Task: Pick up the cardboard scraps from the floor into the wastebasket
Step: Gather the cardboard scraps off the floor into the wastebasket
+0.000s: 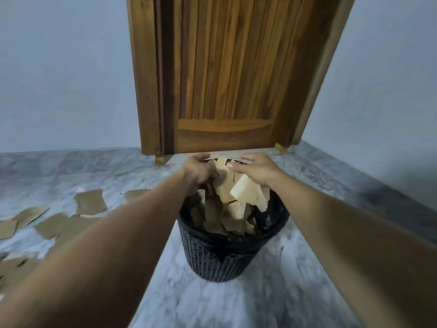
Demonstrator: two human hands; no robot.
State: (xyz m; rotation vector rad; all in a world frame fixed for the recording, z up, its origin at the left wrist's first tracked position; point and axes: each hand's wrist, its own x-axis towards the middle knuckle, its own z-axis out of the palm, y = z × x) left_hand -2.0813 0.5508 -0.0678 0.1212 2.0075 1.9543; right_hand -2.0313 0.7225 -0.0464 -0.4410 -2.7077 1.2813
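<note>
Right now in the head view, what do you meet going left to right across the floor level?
Loose cardboard scraps on the floor → left hand → bundle of scraps held over the basket → right hand. The black wastebasket sits directly below both hands, so it has no separate place.

A bunch of cardboard scraps (233,185) is held by the left hand (197,170) and right hand (256,170) over the black wastebasket (222,254). More scraps (89,201) are scattered on the marble floor (272,292) at left.

The black perforated plastic wastebasket (220,254) looks matt. Tan cardboard scraps (89,201) at left look rough-edged. Grey marbled floor (236,301) gleams beneath the streaky brown wooden door (224,72).
</note>
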